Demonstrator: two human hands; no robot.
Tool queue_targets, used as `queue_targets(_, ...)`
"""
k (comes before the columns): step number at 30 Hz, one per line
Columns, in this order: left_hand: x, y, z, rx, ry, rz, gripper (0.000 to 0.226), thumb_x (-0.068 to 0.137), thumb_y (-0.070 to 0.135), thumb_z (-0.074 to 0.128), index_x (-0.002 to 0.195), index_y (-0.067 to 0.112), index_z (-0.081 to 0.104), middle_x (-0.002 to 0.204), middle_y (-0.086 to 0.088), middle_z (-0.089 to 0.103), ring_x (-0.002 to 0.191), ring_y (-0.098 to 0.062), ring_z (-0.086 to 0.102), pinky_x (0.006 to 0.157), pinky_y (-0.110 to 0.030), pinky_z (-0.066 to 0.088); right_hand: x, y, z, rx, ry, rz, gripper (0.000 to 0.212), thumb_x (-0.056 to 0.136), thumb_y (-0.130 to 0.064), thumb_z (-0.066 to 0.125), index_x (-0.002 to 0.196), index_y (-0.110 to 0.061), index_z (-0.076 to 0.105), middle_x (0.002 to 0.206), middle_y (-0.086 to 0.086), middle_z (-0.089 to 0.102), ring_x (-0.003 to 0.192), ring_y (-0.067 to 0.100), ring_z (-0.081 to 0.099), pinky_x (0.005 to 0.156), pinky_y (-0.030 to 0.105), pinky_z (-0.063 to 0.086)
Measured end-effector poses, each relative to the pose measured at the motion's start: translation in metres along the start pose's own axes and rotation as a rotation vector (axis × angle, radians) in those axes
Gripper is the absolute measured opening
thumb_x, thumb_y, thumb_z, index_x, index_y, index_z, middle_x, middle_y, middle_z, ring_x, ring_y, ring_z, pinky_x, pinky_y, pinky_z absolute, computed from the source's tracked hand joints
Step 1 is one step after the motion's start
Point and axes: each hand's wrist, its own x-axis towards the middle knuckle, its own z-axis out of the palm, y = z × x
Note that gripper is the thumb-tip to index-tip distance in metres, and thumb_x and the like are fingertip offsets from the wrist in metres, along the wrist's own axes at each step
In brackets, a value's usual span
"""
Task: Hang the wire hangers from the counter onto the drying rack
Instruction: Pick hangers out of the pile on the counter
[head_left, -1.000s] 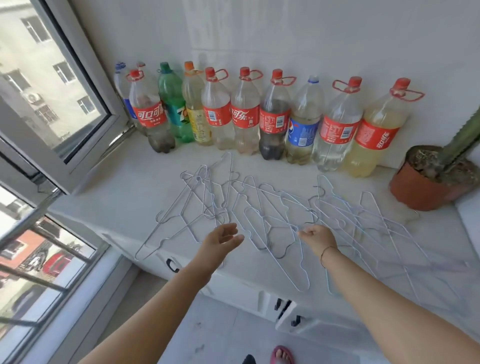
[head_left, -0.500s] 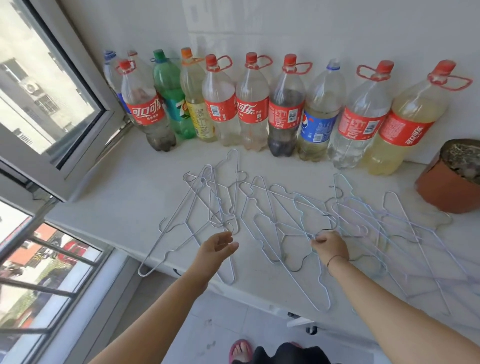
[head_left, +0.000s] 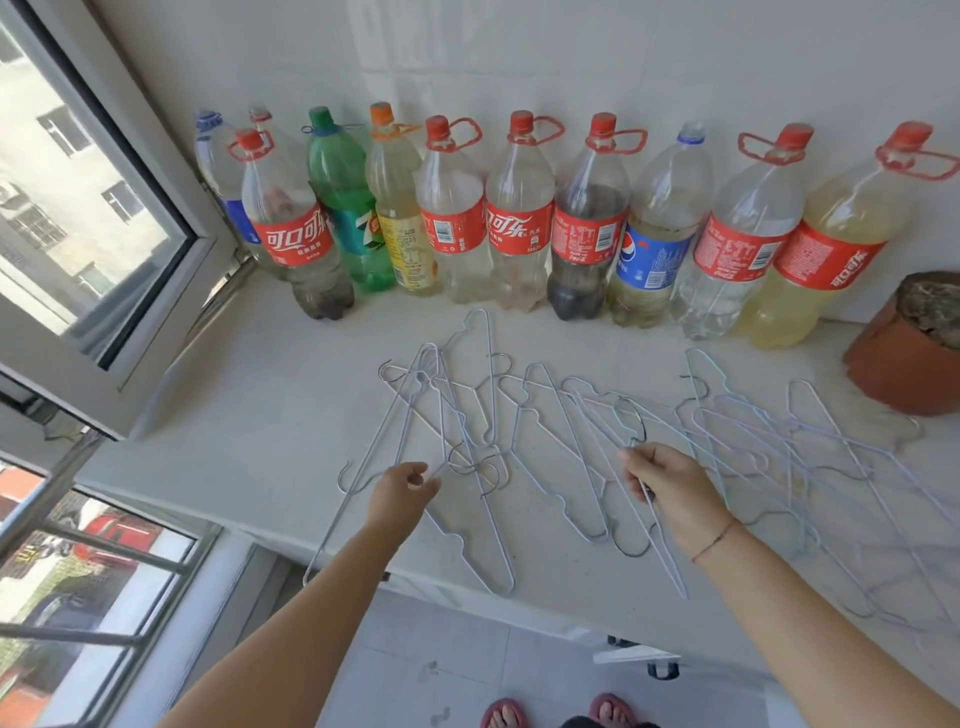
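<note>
Several thin wire hangers lie tangled across the white counter (head_left: 249, 441): a left cluster (head_left: 470, 395), a middle group (head_left: 563, 457) and a pale right-hand pile (head_left: 810, 452). My right hand (head_left: 675, 493) grips one hanger (head_left: 629, 421) from the middle group by its neck, so the hook stands up above my fingers and the wire runs down past my wrist. My left hand (head_left: 400, 493) hovers over the near end of the left cluster with loosely curved fingers that touch or nearly touch a wire. No drying rack is in view.
A row of large plastic drink bottles (head_left: 519, 218) lines the tiled wall behind the hangers. A terracotta pot (head_left: 904, 364) sits at the right. An open window sash (head_left: 104, 270) juts over the counter's left end. The floor and my sandalled feet (head_left: 561, 712) show below the counter edge.
My right hand has closed on a hanger's neck and raised its hook off the counter. My left hand has reached forward to the left cluster. The view has moved closer.
</note>
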Motion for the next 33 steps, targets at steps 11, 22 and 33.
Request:
queue_targets(11, 0.032, -0.001, 0.008, 0.035, -0.052, -0.096, 0.033, 0.078, 0.043, 0.068, 0.103, 0.022, 0.070, 0.092, 0.000, 0.066, 0.098, -0.025, 0.060, 0.090, -0.037, 0.050, -0.013, -0.003, 0.007, 0.067, 0.062, 0.029, 0.023, 0.089, -0.010, 0.056, 0.066, -0.009, 0.055, 0.050, -0.006, 0.055, 0.045, 0.005, 0.045, 0.052, 0.021, 0.035)
queue_targets(22, 0.028, 0.019, -0.012, -0.224, -0.091, -0.051, 0.016, 0.079, 0.025, 0.074, 0.073, 0.013, 0.065, 0.074, -0.003, 0.061, 0.073, -0.019, 0.053, 0.065, -0.025, 0.039, -0.014, -0.007, 0.023, 0.121, 0.039, 0.053, 0.015, 0.088, -0.011, 0.058, 0.073, -0.013, 0.060, 0.058, -0.003, 0.058, 0.056, 0.011, 0.046, 0.057, 0.023, 0.038)
queue_targets(33, 0.004, 0.053, -0.084, -0.233, 0.211, 0.108, 0.009, 0.081, 0.019, 0.071, 0.085, 0.011, 0.067, 0.069, 0.005, 0.061, 0.061, -0.008, 0.051, 0.057, -0.021, 0.039, -0.009, -0.046, 0.051, 0.189, -0.075, -0.020, 0.016, 0.089, -0.007, 0.056, 0.074, -0.011, 0.056, 0.063, 0.005, 0.052, 0.047, 0.003, 0.047, 0.048, 0.015, 0.043)
